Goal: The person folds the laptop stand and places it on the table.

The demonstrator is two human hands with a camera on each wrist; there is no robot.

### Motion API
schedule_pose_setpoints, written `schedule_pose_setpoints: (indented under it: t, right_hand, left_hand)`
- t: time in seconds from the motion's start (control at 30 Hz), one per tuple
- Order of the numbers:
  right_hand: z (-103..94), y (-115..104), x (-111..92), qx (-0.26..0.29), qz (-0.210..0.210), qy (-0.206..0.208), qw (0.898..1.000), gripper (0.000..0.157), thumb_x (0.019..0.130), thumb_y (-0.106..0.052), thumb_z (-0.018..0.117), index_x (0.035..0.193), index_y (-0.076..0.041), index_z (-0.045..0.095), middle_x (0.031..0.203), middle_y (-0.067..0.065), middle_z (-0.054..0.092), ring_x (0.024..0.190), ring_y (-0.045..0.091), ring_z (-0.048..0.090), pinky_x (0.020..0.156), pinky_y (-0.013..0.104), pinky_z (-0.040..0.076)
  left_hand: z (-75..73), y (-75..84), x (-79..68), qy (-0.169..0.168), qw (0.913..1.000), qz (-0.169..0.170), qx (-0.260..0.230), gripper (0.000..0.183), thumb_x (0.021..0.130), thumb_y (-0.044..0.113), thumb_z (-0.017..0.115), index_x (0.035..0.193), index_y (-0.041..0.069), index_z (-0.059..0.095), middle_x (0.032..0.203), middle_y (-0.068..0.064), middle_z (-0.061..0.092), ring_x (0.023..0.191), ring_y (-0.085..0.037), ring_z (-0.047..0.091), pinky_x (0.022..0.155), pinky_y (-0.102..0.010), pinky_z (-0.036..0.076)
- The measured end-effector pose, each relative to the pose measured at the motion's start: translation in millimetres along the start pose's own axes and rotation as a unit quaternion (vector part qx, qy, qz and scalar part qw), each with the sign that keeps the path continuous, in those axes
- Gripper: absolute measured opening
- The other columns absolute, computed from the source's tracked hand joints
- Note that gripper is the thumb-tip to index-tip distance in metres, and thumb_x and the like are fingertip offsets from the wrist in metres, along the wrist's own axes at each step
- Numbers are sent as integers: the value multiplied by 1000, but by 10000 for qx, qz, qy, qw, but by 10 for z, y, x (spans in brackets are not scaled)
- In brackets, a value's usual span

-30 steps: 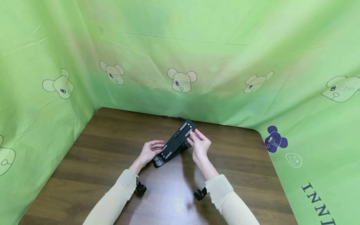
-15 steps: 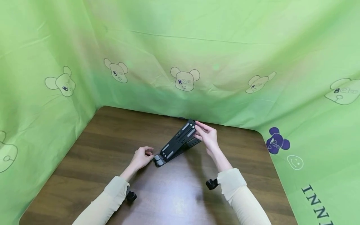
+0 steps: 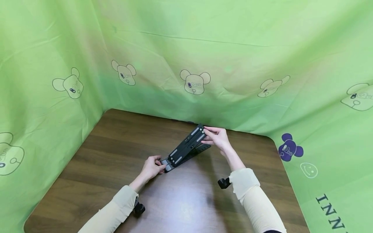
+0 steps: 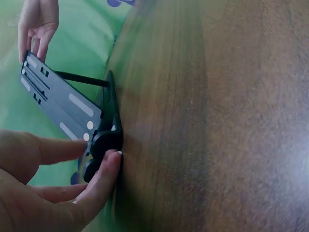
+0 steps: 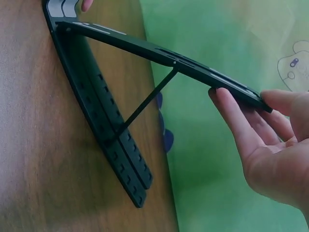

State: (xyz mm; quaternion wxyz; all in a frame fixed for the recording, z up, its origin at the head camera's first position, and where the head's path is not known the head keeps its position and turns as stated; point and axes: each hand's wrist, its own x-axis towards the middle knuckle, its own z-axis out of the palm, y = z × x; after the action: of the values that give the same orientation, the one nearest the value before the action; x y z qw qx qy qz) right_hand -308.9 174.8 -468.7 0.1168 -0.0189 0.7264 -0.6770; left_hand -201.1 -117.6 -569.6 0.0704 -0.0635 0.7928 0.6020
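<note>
A black folding laptop stand with grey pads is partly unfolded on the table. My right hand pinches the far, raised end of its top plate, thumb above and fingers beneath. At the near end, my left hand pinches the hinged, grey-padded lip between thumb and fingers. In the right wrist view, a thin strut runs from the plate down to the slotted base, which lies along the wood. The left wrist view shows the round black hinge right between my left fingers.
The brown wooden table has its far edge just behind the stand. Green cloth printed with bear heads hangs around the back and both sides. A small black camera sits under the left cuff, another at the right.
My left hand drew back from the stand's near end, then came back to grip its padded lip. My right hand has shifted right at the raised end, and more of the base shows beneath the plate.
</note>
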Motion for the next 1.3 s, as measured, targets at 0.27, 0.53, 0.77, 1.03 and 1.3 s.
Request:
schedule_pose_setpoints:
  t: [0.27,0.53,0.77,1.03,1.3]
  right_hand:
    - [26,6,-27,251,-57,225,9994,45,110,0,61,150,17,53,121,23,80,76,10,82,78,30,70]
    - [30,26,-85,469,32,379,9982,46,109,1,63,151,17,52,122,26,78,77,12,83,78,31,71]
    - [57,19,-149,689,137,470,9964,48,109,0,62,153,17,50,111,13,84,77,13,82,78,30,70]
    - [76,25,-175,1093,269,524,9923,53,107,4,63,156,17,46,98,3,83,78,13,82,79,31,71]
    - [108,36,-223,1366,383,683,9875,55,108,4,61,158,16,43,91,-2,82,77,12,82,78,30,70]
  left_hand:
    - [55,-47,35,367,9993,32,56,37,89,-11,78,125,-19,72,80,-13,74,62,-10,73,61,-27,67]
    - [46,-54,71,474,9988,-24,101,34,89,-13,77,123,-16,74,84,-17,76,63,-8,72,63,-26,67]
    - [10,-52,128,627,9974,67,351,32,89,-10,78,121,-13,77,84,-15,76,64,-11,74,60,-23,65]
    - [-8,-52,180,679,9957,204,601,33,88,-8,78,121,-11,78,90,-18,79,66,-12,75,61,-21,64]
    - [-33,-36,253,784,9932,276,814,34,88,-7,75,122,-9,79,95,-20,82,69,-16,78,64,-17,59]
